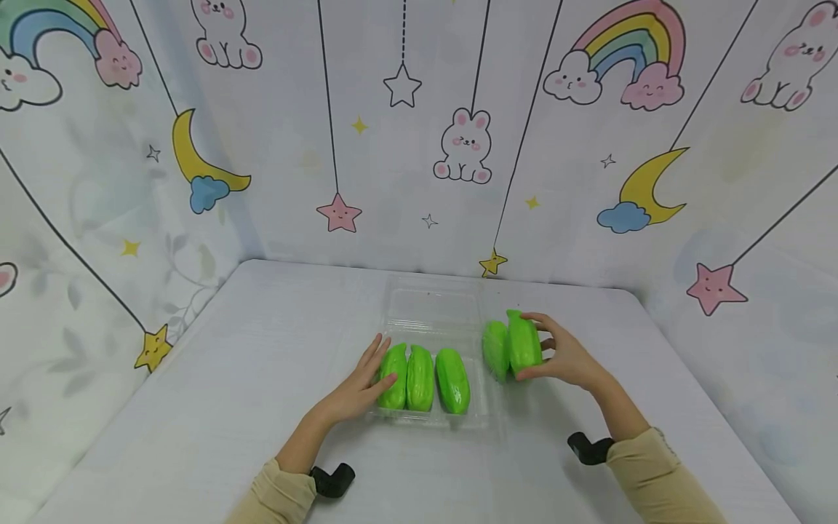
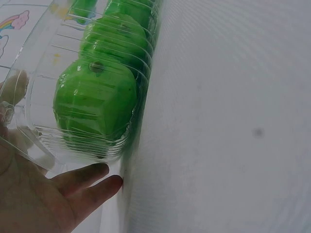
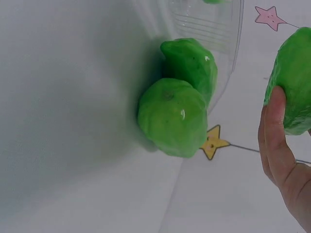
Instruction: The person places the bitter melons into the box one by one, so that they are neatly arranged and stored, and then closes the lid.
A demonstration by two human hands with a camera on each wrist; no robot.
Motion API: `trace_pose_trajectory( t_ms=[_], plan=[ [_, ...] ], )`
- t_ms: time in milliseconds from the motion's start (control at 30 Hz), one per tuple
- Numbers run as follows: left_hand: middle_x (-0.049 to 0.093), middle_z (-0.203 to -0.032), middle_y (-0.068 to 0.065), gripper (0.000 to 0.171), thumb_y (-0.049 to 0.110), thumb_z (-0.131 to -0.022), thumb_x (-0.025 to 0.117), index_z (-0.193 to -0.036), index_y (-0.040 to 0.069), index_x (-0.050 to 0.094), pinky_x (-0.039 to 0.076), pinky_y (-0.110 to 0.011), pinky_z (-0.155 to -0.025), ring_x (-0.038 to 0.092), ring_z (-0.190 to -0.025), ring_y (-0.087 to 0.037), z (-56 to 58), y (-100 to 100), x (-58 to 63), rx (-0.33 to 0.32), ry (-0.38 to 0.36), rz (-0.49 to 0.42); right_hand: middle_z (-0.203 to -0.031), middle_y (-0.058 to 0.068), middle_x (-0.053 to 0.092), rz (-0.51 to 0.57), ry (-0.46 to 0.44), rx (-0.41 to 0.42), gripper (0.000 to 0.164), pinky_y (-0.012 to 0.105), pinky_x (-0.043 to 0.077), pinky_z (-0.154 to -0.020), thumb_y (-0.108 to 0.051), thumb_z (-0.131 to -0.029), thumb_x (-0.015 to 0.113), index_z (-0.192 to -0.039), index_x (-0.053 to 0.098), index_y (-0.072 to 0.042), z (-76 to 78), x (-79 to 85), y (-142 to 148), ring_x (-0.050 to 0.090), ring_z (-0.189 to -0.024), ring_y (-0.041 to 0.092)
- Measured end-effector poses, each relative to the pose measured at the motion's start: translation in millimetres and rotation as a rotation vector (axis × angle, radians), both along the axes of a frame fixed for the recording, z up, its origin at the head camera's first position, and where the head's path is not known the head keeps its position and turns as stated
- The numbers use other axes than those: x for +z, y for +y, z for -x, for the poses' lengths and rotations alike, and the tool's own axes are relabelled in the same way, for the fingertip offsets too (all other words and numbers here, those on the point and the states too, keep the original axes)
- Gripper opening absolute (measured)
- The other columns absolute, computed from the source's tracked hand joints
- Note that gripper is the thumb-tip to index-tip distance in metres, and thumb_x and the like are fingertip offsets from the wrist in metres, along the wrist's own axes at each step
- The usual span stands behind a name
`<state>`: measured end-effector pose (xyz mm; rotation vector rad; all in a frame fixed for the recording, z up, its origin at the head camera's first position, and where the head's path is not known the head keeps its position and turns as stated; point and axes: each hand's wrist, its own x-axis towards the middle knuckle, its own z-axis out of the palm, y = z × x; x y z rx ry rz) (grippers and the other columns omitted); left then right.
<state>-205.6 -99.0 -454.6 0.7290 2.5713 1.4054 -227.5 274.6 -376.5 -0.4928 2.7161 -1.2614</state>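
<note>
My right hand grips a bright green, gourd-like vegetable, thumb on its near end and fingers round its far side. In the right wrist view this held vegetable is lifted clear of two similar ones, a rounded green vegetable and a darker one behind it. My left hand rests at the left side of a clear plastic box, its fingers extended along the wall and its thumb over the leftmost vegetable. Inside the box, a middle vegetable and a right one lie side by side.
The box's clear lid lies folded back toward the wall. All stands on a white-covered table before a patterned backdrop. Black wrist mounts, a left one and a right one, sit by the sleeves.
</note>
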Motion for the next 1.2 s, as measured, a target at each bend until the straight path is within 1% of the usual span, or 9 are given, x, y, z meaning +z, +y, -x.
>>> trace_pose_trajectory(
  t_ms=[133,300,500,667,800,900,1067,1133,1200],
  plan=[
    [-0.011,-0.152,-0.002,0.067,0.037,-0.097,0.042,-0.148,0.021,0.002,0.018,-0.059,-0.102,-0.002,-0.138,-0.029,0.4,-0.3,-0.7,0.0,0.001,0.002,-0.136,0.024,0.033,-0.007,-0.007,0.001,0.097,0.039,0.049,-0.071,-0.027,-0.058,0.087,-0.138,0.032,-0.019,-1.6,1.5,-8.9,0.055,-0.098,0.032],
    [-0.011,-0.152,-0.002,0.067,0.036,-0.097,0.043,-0.148,0.02,0.002,0.019,-0.059,-0.102,-0.002,-0.138,-0.03,0.5,-0.1,-0.9,0.003,0.002,0.006,-0.136,0.026,0.031,-0.011,-0.004,0.021,0.097,0.038,0.049,-0.071,-0.025,-0.059,0.087,-0.138,0.032,-0.018,-5.8,4.4,-18.0,0.055,-0.099,0.033],
    [-0.01,-0.152,-0.005,0.067,0.037,-0.097,0.042,-0.148,0.02,0.003,0.018,-0.059,-0.102,-0.001,-0.138,-0.03,-0.9,-0.2,1.4,0.003,0.0,0.011,-0.134,0.025,0.034,-0.03,0.017,0.04,0.096,0.036,0.05,-0.069,-0.023,-0.059,0.088,-0.137,0.034,-0.017,-8.6,5.5,-28.1,0.055,-0.094,0.03],
    [-0.01,-0.152,-0.003,0.067,0.038,-0.097,0.042,-0.148,0.02,0.003,0.017,-0.059,-0.103,-0.001,-0.138,-0.03,-1.0,0.0,2.0,0.007,0.003,0.016,-0.13,0.022,0.036,-0.017,0.032,0.07,0.095,0.032,0.051,-0.068,-0.024,-0.056,0.089,-0.136,0.036,-0.016,-10.1,3.3,-37.0,0.055,-0.09,0.028],
    [-0.01,-0.152,-0.001,0.067,0.038,-0.097,0.042,-0.148,0.02,0.003,0.017,-0.058,-0.103,-0.001,-0.138,-0.029,-1.1,0.0,2.0,0.007,0.006,0.019,-0.128,0.021,0.038,-0.021,0.053,0.091,0.096,0.031,0.05,-0.067,-0.024,-0.055,0.089,-0.135,0.038,-0.014,-11.3,0.1,-42.1,0.054,-0.087,0.027],
    [-0.011,-0.152,-0.002,0.067,0.038,-0.097,0.042,-0.148,0.02,0.003,0.017,-0.058,-0.103,-0.001,-0.138,-0.029,-1.1,-0.1,1.9,0.002,0.007,0.017,-0.126,0.018,0.041,-0.052,0.069,0.097,0.096,0.031,0.049,-0.066,-0.027,-0.054,0.089,-0.135,0.039,-0.014,-11.9,-1.1,-45.9,0.053,-0.087,0.025],
    [-0.011,-0.152,-0.001,0.067,0.038,-0.097,0.042,-0.148,0.02,0.003,0.018,-0.058,-0.103,-0.001,-0.138,-0.029,-1.0,-0.4,1.8,0.001,0.006,0.015,-0.122,0.014,0.045,-0.104,0.107,0.154,0.096,0.032,0.047,-0.065,-0.029,-0.054,0.089,-0.134,0.041,-0.01,-12.9,-2.9,-55.3,0.053,-0.078,0.023],
    [-0.011,-0.152,-0.001,0.067,0.038,-0.097,0.042,-0.148,0.02,0.003,0.018,-0.059,-0.103,-0.001,-0.138,-0.029,-1.1,-0.4,1.9,0.003,0.006,0.014,-0.12,0.013,0.046,-0.144,0.119,0.165,0.097,0.032,0.047,-0.065,-0.033,-0.053,0.089,-0.134,0.042,-0.01,-14.0,-5.0,-59.3,0.052,-0.075,0.021],
    [-0.011,-0.152,-0.001,0.067,0.038,-0.097,0.042,-0.148,0.02,0.003,0.017,-0.059,-0.103,-0.001,-0.138,-0.029,-1.2,-0.3,1.9,0.003,0.007,0.016,-0.12,0.013,0.046,-0.203,0.127,0.162,0.099,0.031,0.046,-0.065,-0.039,-0.051,0.088,-0.134,0.042,-0.011,-15.8,-7.4,-62.8,0.05,-0.075,0.019]
  ],
)
